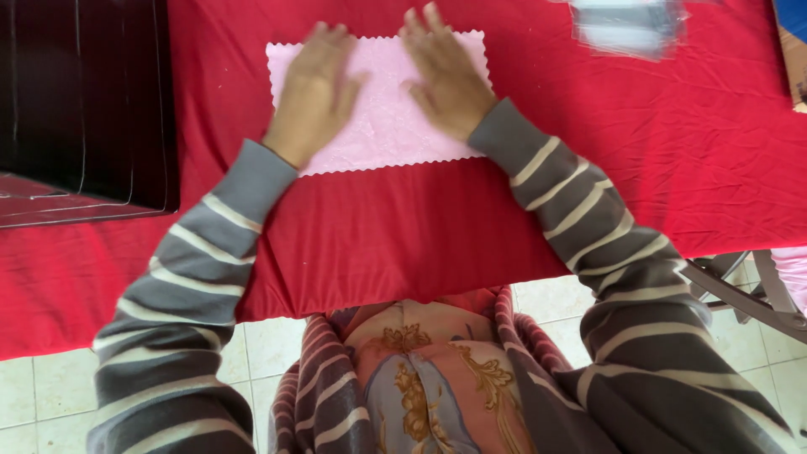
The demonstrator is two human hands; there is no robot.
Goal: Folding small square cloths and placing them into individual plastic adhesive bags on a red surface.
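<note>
Near the far edge of the red table point(689, 151) lies a pink cloth point(382, 118), flat, scalloped at its edges. Left hand point(313, 92) and right hand point(445, 76) rest palm-down on it, fingers spread flat, gripping nothing. The cloth lies under the fingers and between the hands. A dark box point(84, 101) occupies the left edge.

Looking steeply down from the head, close over the front edge of a table in a red cloth point(689, 134). Facing forward and downward, taking in both striped sleeves, the left hand point(313, 94) and right hand point(445, 71) near the top edge, also the lap and tiled floor point(34, 395) below. Being only one view, sharing nothing with another.
</note>
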